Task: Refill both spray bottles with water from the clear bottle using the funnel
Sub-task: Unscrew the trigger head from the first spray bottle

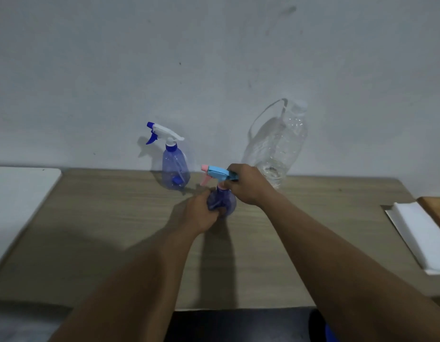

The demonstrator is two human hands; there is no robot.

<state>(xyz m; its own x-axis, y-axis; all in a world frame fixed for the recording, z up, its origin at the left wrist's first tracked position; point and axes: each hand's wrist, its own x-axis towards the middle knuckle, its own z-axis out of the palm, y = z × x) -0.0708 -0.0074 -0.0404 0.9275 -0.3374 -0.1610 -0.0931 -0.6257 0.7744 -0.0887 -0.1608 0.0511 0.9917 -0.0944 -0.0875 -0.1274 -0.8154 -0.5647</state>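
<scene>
Evidently the task is at its very start: neither of the 2 spray bottles is open yet, and no funnel shows anywhere in view.

Just in front of the clear bottle (280, 144), and a little to its left, stands the blue-and-pink spray bottle (227, 202). The left hand (201, 214) is wrapped round its purple-blue body, fingers curled on the plastic. The right hand (248, 185) is closed over the rear of its light-blue trigger head (217, 172), near the collar. Both hands are thus clamped on the same bottle, close together, one low and one high. My reading is that the head is being twisted off, though the collar is hidden under the fingers, so how loose it is I cannot tell.

Further left of the clear bottle, well apart from it, the white-and-blue spray bottle (175, 169) stands upright against the wall, its head screwed on and no hand near it. It looks close to empty.

The clear bottle itself stands upright at the back of the wooden table (102, 230); its water level is hard to judge.

Left to do, as I judge it: free this head, find and seat the funnel, pour, recap, then repeat all of that for bottle 2.

Far left of the clear bottle lies a white board (18, 193); far right, a white sheet (421, 240)
</scene>
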